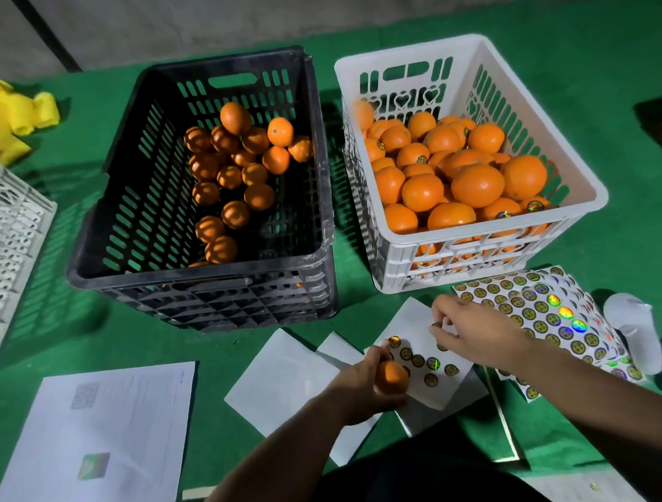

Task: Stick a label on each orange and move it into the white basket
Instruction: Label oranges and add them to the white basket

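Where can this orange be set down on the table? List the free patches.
Bare green cloth lies between the black crate and the printed sheet, and right of the white basket. In front, label sheets, papers and both hands crowd it.

The left hand (361,383) covers much of the orange (391,376) it grips. The right hand (475,335) hides part of the sticker sheet (423,355) beneath it, and whatever its fingertips pinch is too small to tell. The grey crate (2,229) is cut off at the left edge. Print on the paper (97,435) is blurred.
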